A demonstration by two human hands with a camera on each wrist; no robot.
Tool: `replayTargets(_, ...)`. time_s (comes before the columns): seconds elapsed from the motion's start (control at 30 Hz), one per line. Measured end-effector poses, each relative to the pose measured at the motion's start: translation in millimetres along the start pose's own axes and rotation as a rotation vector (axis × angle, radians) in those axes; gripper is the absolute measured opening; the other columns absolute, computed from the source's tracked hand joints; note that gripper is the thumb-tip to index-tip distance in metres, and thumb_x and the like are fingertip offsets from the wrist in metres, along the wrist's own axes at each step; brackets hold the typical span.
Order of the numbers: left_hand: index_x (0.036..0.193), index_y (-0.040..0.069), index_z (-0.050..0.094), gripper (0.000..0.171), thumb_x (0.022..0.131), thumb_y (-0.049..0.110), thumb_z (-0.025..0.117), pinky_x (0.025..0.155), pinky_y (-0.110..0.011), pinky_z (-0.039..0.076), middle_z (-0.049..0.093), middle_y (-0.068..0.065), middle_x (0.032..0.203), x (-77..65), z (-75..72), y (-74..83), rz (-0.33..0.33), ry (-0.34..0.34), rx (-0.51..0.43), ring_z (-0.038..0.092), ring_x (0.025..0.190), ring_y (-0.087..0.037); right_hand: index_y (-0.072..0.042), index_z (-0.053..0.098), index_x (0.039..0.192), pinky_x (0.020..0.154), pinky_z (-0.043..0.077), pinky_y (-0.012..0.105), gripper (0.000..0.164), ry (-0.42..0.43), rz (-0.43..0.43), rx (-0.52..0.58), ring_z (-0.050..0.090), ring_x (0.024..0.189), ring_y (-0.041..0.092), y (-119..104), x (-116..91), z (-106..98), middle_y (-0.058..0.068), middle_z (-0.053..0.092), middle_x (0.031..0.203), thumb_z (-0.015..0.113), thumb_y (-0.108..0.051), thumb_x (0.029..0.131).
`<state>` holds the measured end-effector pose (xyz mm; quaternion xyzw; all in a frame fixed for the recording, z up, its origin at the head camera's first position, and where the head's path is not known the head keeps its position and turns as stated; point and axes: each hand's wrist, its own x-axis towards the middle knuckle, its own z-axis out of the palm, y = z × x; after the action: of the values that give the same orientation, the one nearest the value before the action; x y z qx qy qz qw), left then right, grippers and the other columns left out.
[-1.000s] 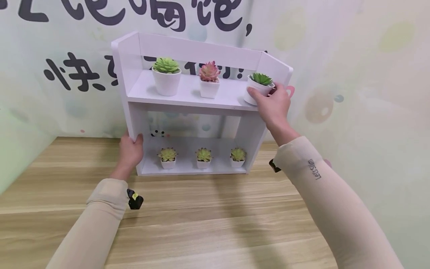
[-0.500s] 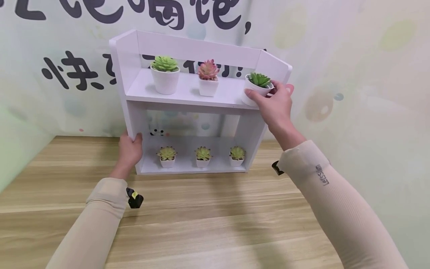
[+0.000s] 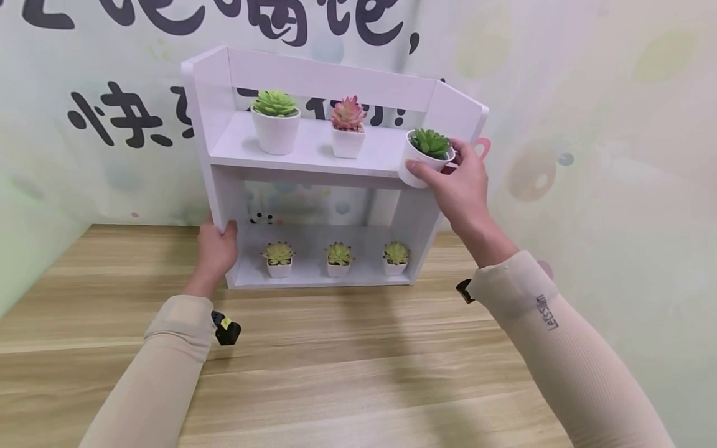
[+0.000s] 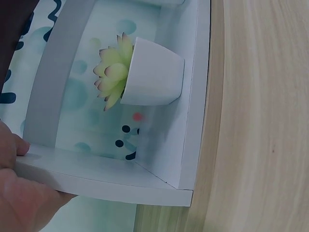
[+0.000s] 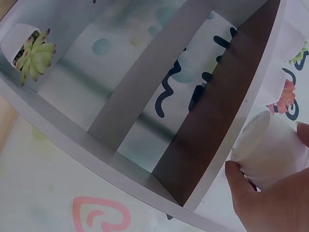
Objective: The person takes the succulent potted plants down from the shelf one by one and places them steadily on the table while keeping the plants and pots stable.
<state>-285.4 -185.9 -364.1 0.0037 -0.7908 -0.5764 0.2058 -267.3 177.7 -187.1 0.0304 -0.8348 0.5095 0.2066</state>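
Observation:
My right hand (image 3: 466, 190) grips a round white pot with a dark green succulent (image 3: 429, 144) at the right front edge of the upper shelf. Its base overlaps that edge, and in the right wrist view the tilted white pot (image 5: 277, 150) shows its underside. The left hand (image 3: 217, 252) holds the left side panel of a white two-tier shelf (image 3: 336, 165), thumb inside, other fingers mostly hidden behind. On the upper tier stand a light green succulent in a round pot (image 3: 276, 134) and a pink succulent in a square pot (image 3: 348, 143).
Three small yellow-green succulents (image 3: 279, 260) in white pots line the lower tier. The shelf stands at the back of a wood-grain table (image 3: 336, 361), against a printed wall covering (image 3: 129, 174) with dark characters. A pale wall (image 3: 605, 186) rises on the right.
The right hand has drawn the dark green succulent's pot forward and slightly left, from on the upper shelf to its front edge, tilting it more. The left hand keeps its hold on the side panel.

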Motion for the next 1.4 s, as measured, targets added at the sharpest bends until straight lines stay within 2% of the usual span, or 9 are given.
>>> replayTargets(0.33,0.149,-0.012,0.032,0.049,0.105,0.009,0.037,0.115,-0.064,0.037,0.044,-0.038,0.147,0.5,1.5,1.4,0.003,0.013,0.011,0.044,0.137,-0.050,-0.013,0.051,0.141,0.091,0.052,0.026,0.069,-0.031,-0.055,0.005,0.061,0.109,0.017,4.3,-13.4,-1.5,0.005,0.061,0.134,0.081,-0.032,0.082)
replayTargets(0.57,0.147,-0.013,0.034,0.048,0.104,0.010,0.036,0.115,-0.059,0.037,0.046,-0.037,0.145,0.7,3.0,0.8,-0.012,0.028,0.008,0.046,0.135,-0.046,-0.013,0.050,0.140,0.087,0.051,0.023,0.068,-0.061,-0.059,-0.012,0.060,0.105,0.015,9.3,-23.7,-1.8,0.004,0.061,0.130,0.081,-0.032,0.082)
replayTargets(0.8,0.147,-0.014,0.034,0.048,0.104,0.009,0.036,0.115,-0.061,0.037,0.046,-0.038,0.145,-0.2,3.0,1.1,-0.009,0.028,0.004,0.046,0.135,-0.047,-0.010,0.051,0.137,0.082,0.051,0.018,0.067,-0.076,-0.061,-0.015,0.059,0.101,0.013,19.0,-30.5,1.1,0.006,0.063,0.125,0.082,-0.029,0.081)
replayTargets(1.0,0.150,-0.012,0.030,0.050,0.105,0.011,0.035,0.115,-0.062,0.036,0.043,-0.037,0.147,-1.4,2.2,2.1,-0.019,0.009,0.000,0.044,0.137,-0.048,-0.009,0.047,0.138,0.085,0.052,0.018,0.070,-0.115,-0.037,-0.027,0.059,0.104,0.014,28.7,-37.0,4.1,0.005,0.061,0.126,0.082,-0.030,0.081)
replayTargets(1.2,0.151,-0.011,0.029,0.051,0.106,0.011,0.035,0.116,-0.061,0.036,0.043,-0.036,0.148,-0.2,2.5,1.4,-0.023,0.006,-0.016,0.044,0.137,-0.047,-0.010,0.048,0.139,0.082,0.051,0.019,0.069,-0.130,-0.037,-0.052,0.059,0.100,0.016,39.2,-42.0,9.0,0.005,0.060,0.124,0.082,-0.027,0.081)
replayTargets(1.4,0.149,-0.012,0.031,0.049,0.105,0.010,0.036,0.115,-0.061,0.036,0.044,-0.037,0.147,-0.6,2.7,0.7,-0.021,0.014,-0.013,0.044,0.136,-0.046,-0.008,0.048,0.141,0.090,0.052,0.030,0.072,-0.157,-0.036,-0.096,0.061,0.107,0.021,50.8,-47.5,14.3,0.008,0.062,0.128,0.082,-0.025,0.081)
